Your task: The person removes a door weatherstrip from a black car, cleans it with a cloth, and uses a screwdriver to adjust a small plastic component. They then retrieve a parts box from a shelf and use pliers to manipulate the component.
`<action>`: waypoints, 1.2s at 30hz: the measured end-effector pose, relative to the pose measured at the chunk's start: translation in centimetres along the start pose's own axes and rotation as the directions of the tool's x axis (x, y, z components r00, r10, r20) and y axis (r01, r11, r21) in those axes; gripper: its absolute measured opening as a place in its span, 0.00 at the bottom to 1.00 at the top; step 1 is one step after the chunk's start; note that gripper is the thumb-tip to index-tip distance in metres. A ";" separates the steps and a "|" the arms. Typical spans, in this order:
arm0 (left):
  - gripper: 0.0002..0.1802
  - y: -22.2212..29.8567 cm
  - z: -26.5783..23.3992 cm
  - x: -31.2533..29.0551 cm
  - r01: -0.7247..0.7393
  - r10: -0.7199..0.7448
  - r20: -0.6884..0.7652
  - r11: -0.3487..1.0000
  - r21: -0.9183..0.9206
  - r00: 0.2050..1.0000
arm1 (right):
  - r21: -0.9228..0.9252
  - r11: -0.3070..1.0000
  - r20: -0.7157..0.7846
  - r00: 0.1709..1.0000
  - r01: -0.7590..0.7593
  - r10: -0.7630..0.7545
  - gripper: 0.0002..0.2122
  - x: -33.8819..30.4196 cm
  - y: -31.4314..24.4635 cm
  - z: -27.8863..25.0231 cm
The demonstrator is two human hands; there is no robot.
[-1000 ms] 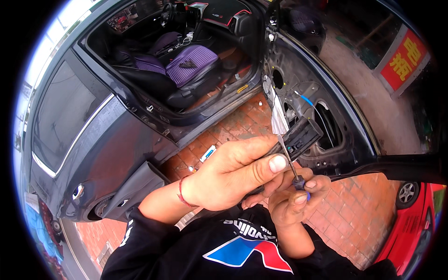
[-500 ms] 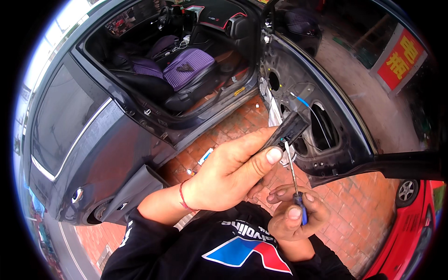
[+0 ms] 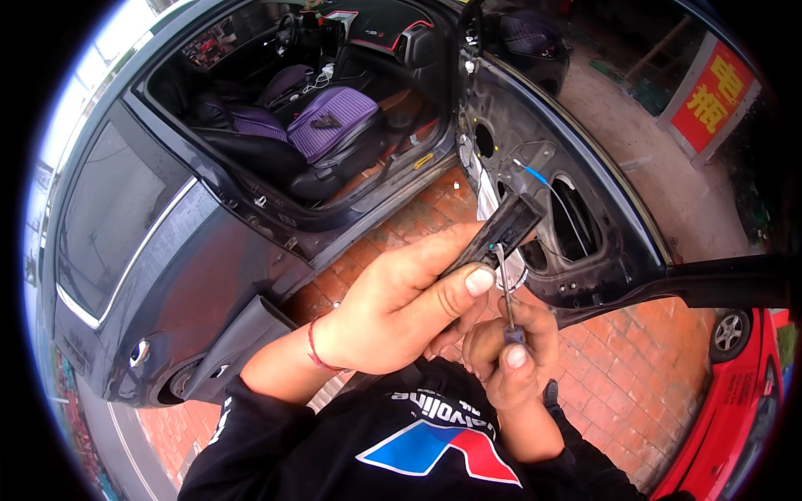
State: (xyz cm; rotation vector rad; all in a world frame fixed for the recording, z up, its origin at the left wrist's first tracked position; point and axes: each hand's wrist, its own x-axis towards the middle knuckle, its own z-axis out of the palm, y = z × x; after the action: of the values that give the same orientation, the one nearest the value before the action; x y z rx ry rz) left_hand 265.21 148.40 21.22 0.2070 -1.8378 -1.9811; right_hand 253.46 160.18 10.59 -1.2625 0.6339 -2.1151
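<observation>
My left hand (image 3: 405,305) is closed around a long, narrow black plastic part (image 3: 514,224), with the thumb along its near side. The part slants up to the right, its recessed side facing me and a small greenish spot showing inside. In my right hand (image 3: 515,359) is a screwdriver (image 3: 508,294), pinched by its dark handle with the thumb on top. Its thin shaft points upward, and the tip meets the recess of the black part beside my left thumb. Most of the handle is hidden by my fingers.
Beyond my hands, a car door (image 3: 585,288) stands open, its inner metal bare with large holes and a blue-sleeved cable (image 3: 535,174). A purple-striped seat (image 3: 334,121) is inside the dark car. A dark panel (image 3: 251,334) leans at left; a red car (image 3: 727,409) is at right.
My right hand has moved left and up, closing further round the screwdriver's handle. The screwdriver now stands more upright. My left hand and the black part have shifted slightly left.
</observation>
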 end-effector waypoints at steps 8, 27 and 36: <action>0.23 -0.6 -0.3 -0.1 -0.031 0.033 0.024 0.994 -0.102 0.999 | 0.264 0.962 -0.012 0.997 -0.065 0.071 0.18 0.8 0.5 0.4; 0.22 -2.1 1.6 1.0 -0.038 0.260 -0.332 0.834 0.550 0.907 | -0.737 0.641 0.050 0.962 0.216 -0.267 0.17 2.3 -0.4 0.2; 0.22 -1.8 0.4 1.2 -0.098 0.191 -0.237 0.929 0.356 0.953 | -0.571 0.809 -0.018 0.983 0.139 -0.181 0.18 1.9 -0.1 -0.7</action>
State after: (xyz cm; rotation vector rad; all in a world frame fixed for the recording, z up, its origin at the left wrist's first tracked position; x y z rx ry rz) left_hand 263.56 148.30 19.68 0.4083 -1.9397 -1.4445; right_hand 252.11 159.00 11.53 -1.6012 1.3075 -2.1936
